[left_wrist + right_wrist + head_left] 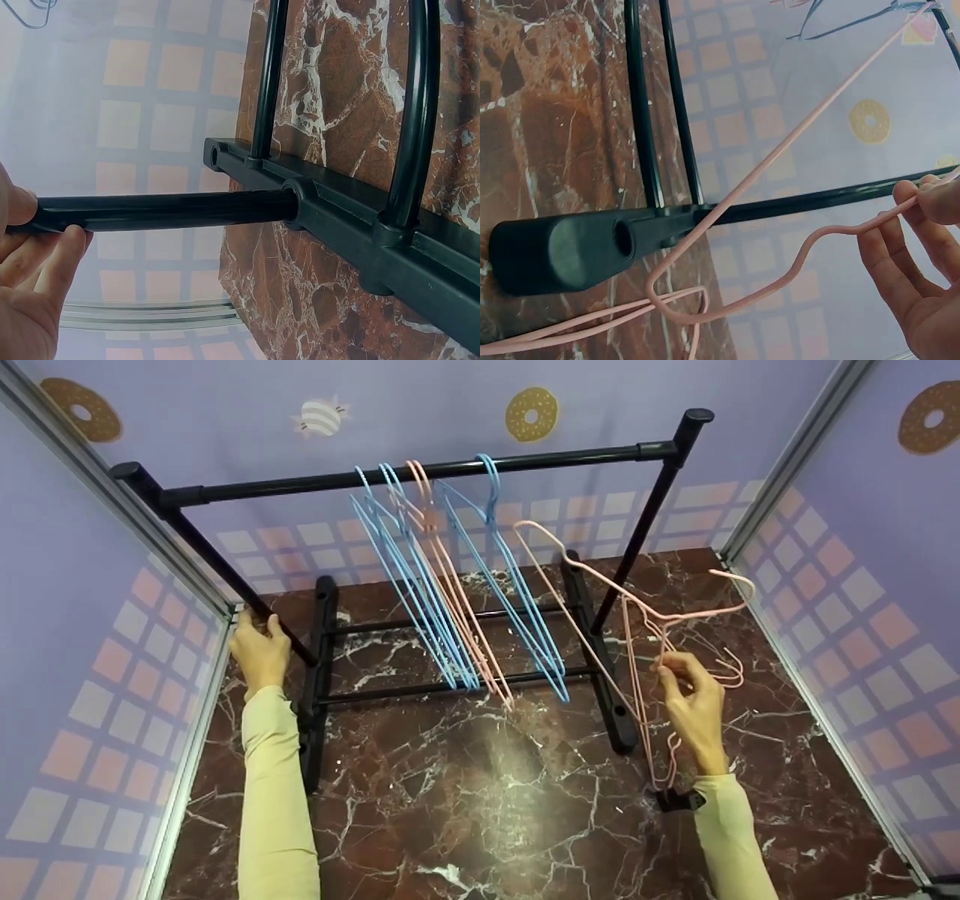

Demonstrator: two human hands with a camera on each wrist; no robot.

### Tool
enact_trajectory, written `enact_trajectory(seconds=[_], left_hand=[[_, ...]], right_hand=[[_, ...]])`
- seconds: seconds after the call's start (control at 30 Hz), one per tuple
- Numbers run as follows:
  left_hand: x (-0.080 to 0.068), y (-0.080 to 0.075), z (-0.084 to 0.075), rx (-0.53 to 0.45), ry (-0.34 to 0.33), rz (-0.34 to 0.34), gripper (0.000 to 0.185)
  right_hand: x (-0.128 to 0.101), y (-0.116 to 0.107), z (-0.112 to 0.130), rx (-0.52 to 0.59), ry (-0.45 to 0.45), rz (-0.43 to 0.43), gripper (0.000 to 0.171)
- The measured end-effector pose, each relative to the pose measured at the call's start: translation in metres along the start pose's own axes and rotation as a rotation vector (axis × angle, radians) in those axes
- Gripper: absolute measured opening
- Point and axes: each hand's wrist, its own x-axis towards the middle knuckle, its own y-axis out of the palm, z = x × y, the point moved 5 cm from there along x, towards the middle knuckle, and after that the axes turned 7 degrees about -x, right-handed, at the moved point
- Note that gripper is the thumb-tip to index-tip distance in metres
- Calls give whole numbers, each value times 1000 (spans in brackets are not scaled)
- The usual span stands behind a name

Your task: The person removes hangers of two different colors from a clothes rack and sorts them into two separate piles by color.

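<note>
My left hand (261, 654) grips the left post (165, 211) of a black clothes rack (300, 483), thumb and fingers round it above the foot. Between thumb and fingertips, my right hand (696, 709) pinches a pink clothes hanger (784, 280) near its neck. That hanger is tilted just right of the hung ones, its hook pointing right and its long body reaching up and left in front of the rack's right post (645, 521). Several blue hangers (493, 499) and a few pink hangers (450, 574) hang from the top bar.
More pink hangers (637, 690) lie on the dark marbled floor (450, 810) at the right, beside the rack's right foot (619, 727). Purple patterned panels (420, 412) stand behind and at both sides. Two low rods (375, 694) join the rack's feet.
</note>
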Motion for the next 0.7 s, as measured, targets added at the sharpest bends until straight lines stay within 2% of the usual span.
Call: enact_trajectory(seconds=[0.37, 0.57, 0.7], left_hand=[[0, -1, -1, 8, -2, 0, 34], [0, -1, -1, -1, 15, -11, 32], [0, -1, -1, -1, 25, -19, 32]], right_hand=[[-9, -11, -29, 62, 146, -31, 10], [-14, -18, -69, 136, 210, -41, 11], [-20, -26, -89, 210, 305, -50, 12]])
